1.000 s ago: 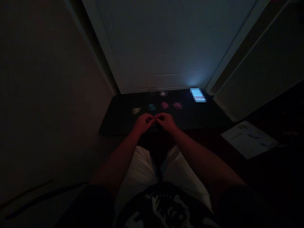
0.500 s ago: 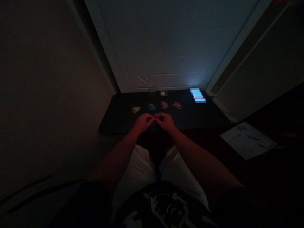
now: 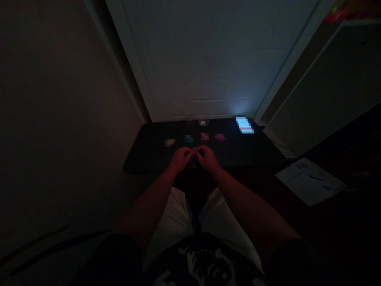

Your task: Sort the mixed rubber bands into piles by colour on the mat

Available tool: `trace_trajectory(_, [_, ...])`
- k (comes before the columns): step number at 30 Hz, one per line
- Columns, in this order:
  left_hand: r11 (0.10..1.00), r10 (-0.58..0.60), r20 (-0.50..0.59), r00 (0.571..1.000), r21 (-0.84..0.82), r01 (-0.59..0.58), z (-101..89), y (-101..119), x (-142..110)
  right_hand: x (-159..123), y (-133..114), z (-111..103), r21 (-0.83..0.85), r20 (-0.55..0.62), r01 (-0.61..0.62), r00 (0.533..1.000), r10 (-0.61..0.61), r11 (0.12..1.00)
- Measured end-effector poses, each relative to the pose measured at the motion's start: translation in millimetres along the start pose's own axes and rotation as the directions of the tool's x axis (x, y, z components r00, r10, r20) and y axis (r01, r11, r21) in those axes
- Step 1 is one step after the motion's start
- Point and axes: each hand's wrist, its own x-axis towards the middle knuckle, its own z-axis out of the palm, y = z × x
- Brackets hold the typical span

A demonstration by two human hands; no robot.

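Observation:
My left hand (image 3: 181,157) and my right hand (image 3: 206,157) meet over the front of a dark table (image 3: 145,149). Fingers of both hands are pinched together, nearly touching, with small purplish pieces (image 3: 195,150) between and behind the fingertips. What exactly each pinch holds is too dark and small to make out. Beyond the hands lie loose piles of thin short sticks in a row: a pale yellow pile (image 3: 169,142), a blue pile (image 3: 188,138), a pink pile (image 3: 204,136) and a pinkish-purple pile (image 3: 220,137).
A lit phone-like screen (image 3: 244,124) lies at the table's back right. Against the white door (image 3: 226,71) sits a small clear round container (image 3: 203,123). On the floor to the right is a pale printed sheet (image 3: 309,180). A wall (image 3: 65,119) stands left.
The view has tilted slightly, so the table sits a little lower in the picture. Both hands stay together at the table's front, and more purplish colour shows between the fingertips.

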Motion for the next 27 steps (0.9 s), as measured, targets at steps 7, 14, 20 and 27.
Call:
trace_trajectory(7, [0.995, -0.027, 0.015, 1.000, -0.093, 0.029, 1.3, -3.2, 1.1, 0.5, 1.7, 0.4, -0.055, 0.004, 0.040, 0.999, -0.040, 0.998])
trace_trajectory(14, [0.986, -0.086, -0.029, 0.996, -0.144, 0.081, -0.8, -8.3, 4.0, 1.1, 4.1, 0.4, -0.084, -0.017, 0.027, 0.999, -0.028, 0.996])
trace_trajectory(20, [0.981, -0.087, -0.066, 0.994, -0.182, 0.074, -3.2, -6.3, 4.0, 0.9, 4.8, 0.4, -0.050, -0.046, 0.020, 0.999, -0.022, 0.999])
trace_trajectory(27, [0.983, -0.058, 0.028, 0.998, -0.176, 0.062, -3.5, -4.0, 2.9, 1.0, 5.7, 1.4, -0.032, -0.039, 0.043, 0.998, -0.044, 0.999])
